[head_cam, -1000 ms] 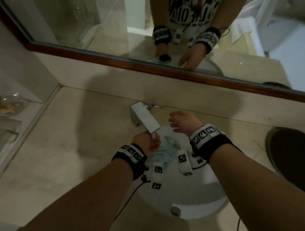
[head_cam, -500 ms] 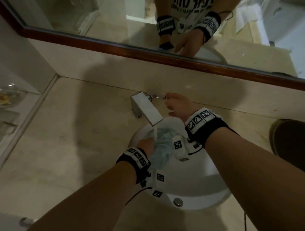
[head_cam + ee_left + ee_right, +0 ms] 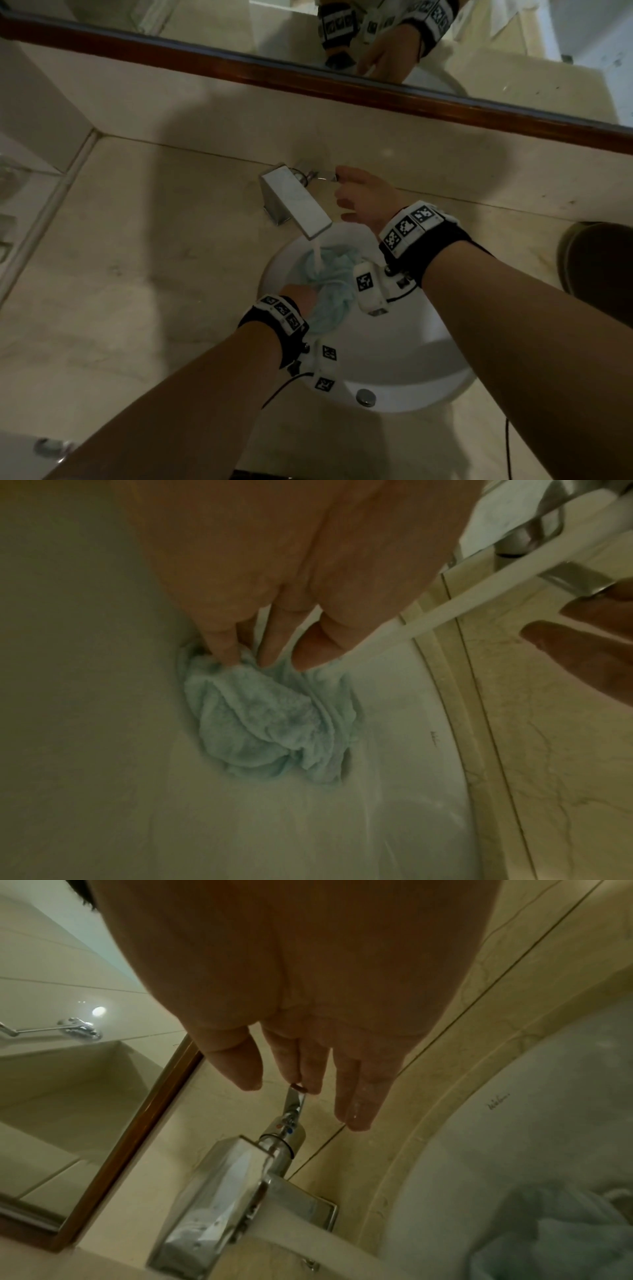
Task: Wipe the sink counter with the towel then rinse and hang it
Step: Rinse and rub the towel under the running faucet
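Across the head view spreads the beige counter (image 3: 144,274), with the wood-framed mirror (image 3: 308,78) along twelve o'clock. Toward five o'clock sits the white sink (image 3: 411,359), its chrome faucet (image 3: 294,202) at the basin's eleven o'clock pouring water (image 3: 317,257) onto the crumpled pale-blue towel (image 3: 329,284) lying in the bowl. At the towel's eight o'clock the left hand (image 3: 299,296) pinches the cloth with curled fingertips (image 3: 226,647). Relaxed and straight-fingered, the right hand (image 3: 366,198) touches the lever (image 3: 296,1099) tip.
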{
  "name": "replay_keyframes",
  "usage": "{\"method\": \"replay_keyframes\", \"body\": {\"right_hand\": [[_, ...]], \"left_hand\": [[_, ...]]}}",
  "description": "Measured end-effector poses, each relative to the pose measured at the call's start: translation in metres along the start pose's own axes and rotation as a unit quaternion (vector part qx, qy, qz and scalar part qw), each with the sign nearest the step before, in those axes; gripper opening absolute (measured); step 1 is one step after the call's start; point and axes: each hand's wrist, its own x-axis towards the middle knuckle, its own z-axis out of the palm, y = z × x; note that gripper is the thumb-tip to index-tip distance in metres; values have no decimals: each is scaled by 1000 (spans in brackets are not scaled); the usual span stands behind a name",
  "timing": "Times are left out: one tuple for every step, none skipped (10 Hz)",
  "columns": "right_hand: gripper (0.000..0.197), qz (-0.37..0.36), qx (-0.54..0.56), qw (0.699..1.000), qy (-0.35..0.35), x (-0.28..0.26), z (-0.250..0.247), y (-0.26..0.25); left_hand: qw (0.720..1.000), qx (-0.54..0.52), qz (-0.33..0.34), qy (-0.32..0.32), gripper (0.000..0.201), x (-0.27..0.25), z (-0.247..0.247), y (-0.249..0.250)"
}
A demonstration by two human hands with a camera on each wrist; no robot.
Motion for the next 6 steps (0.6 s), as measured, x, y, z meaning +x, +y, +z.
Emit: {"method": "replay_keyframes", "body": {"right_hand": [[52,11,16,1000,1,0,0,1],[51,14,21,1000,4,0,0,4],[48,14,24,1000,0,-2,-2,5],[43,15,39,999,-3,-2,-5,4],[37,16,50,999,-3,-2,-8,3],[40,19,53,998,-2,0,-8,4]], "left_hand": [[995,95,31,-25,44,7,4,-7],[997,78,18,-5,44,4,4,-12],[999,22,19,-46,38,-12,-5,0],[990,-124,-17,-71,38,-21,-5,9],[976,-205,-32,-63,10,-30,-4,10],[943,-318,-65,-70,13,-37,-6,13]]}}
